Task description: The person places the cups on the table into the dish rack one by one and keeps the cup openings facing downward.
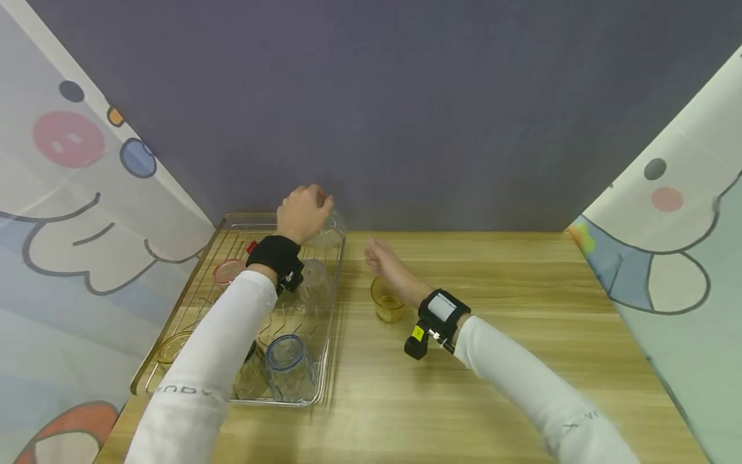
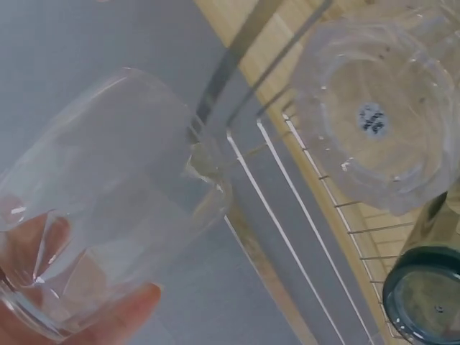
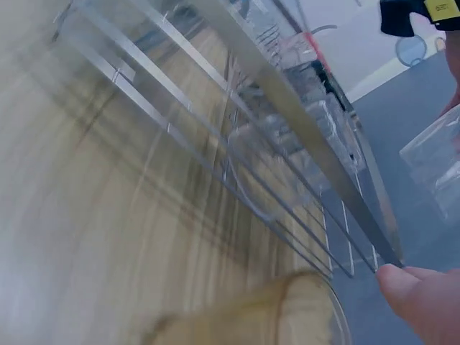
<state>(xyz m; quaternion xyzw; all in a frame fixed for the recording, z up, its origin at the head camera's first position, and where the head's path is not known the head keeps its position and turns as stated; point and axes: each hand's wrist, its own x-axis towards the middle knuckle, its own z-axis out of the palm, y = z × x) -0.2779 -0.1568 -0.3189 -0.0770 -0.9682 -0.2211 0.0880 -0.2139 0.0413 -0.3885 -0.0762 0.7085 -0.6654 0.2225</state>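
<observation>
My left hand (image 1: 303, 211) grips a clear glass (image 1: 328, 230) above the far right corner of the wire rack (image 1: 328, 348). In the left wrist view that glass (image 2: 122, 194) is tilted, with fingers round its base end. My right hand (image 1: 390, 263) is to the right of the rack with nothing in its grasp, its fingers loosely bent. Just below it an amber glass (image 1: 387, 308) stands on the table; whether the hand touches it I cannot tell. In the right wrist view a fingertip (image 3: 402, 287) shows near the rack rail, and the amber glass (image 3: 302, 309) is blurred.
Several glasses stand in the rack, including a blue-rimmed glass (image 1: 286, 357), a pink-rimmed glass (image 1: 227, 270), a yellow-rimmed glass (image 1: 172, 348) and a clear glass (image 1: 315, 283). A grey wall (image 1: 464, 116) rises behind the wooden table (image 1: 493, 399). Printed curtains (image 1: 690, 270) hang at both sides.
</observation>
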